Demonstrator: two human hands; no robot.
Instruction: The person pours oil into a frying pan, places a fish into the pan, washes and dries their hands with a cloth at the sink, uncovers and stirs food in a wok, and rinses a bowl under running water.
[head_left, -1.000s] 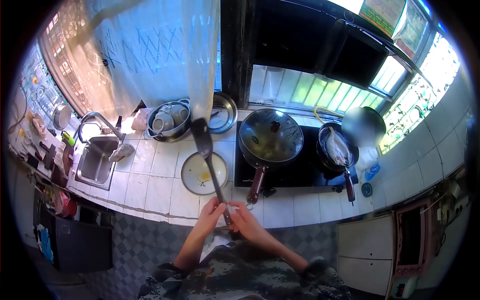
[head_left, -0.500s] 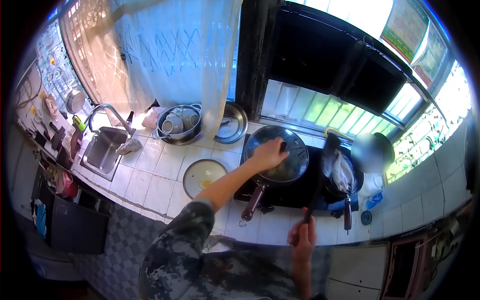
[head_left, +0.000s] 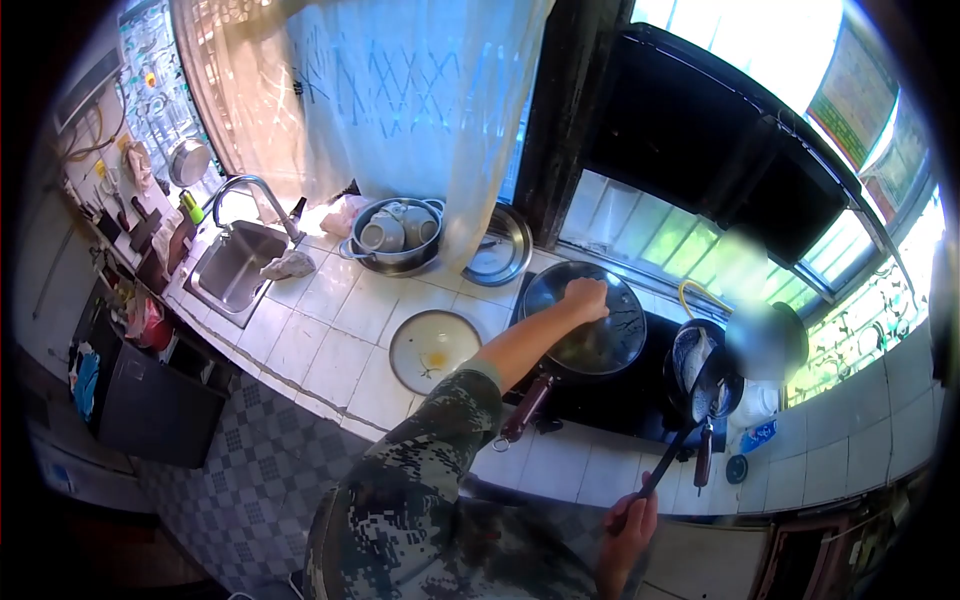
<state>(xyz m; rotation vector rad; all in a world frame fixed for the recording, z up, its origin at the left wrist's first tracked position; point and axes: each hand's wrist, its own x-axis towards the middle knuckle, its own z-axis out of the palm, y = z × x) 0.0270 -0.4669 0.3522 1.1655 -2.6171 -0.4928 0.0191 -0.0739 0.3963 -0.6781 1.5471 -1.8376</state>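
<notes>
My left hand [head_left: 587, 299] is closed on the knob of a glass lid [head_left: 608, 346], which covers a frying pan with a brown handle [head_left: 528, 405]. My fingers hide the knob itself. Lower right, my right hand [head_left: 630, 522] grips the black handle of a spatula [head_left: 668, 457]. The spatula's dark head is inside a second pan [head_left: 737, 393] on the right burner, against a whole fish [head_left: 692, 362] lying there. The head covers part of the fish. Both pans sit on a black gas stove [head_left: 640, 400].
A plate with yellowish residue [head_left: 415, 340] lies on the tiled counter left of the stove. Behind it are a metal basin of bowls [head_left: 392, 262] and a round metal lid [head_left: 510, 262]. A sink [head_left: 225, 275] is further left. The range hood [head_left: 690, 140] hangs above.
My right hand has swung the spatula head down and right, from beside the fish to over its lower part. My left hand stays on the lid. The view has shifted slightly.
</notes>
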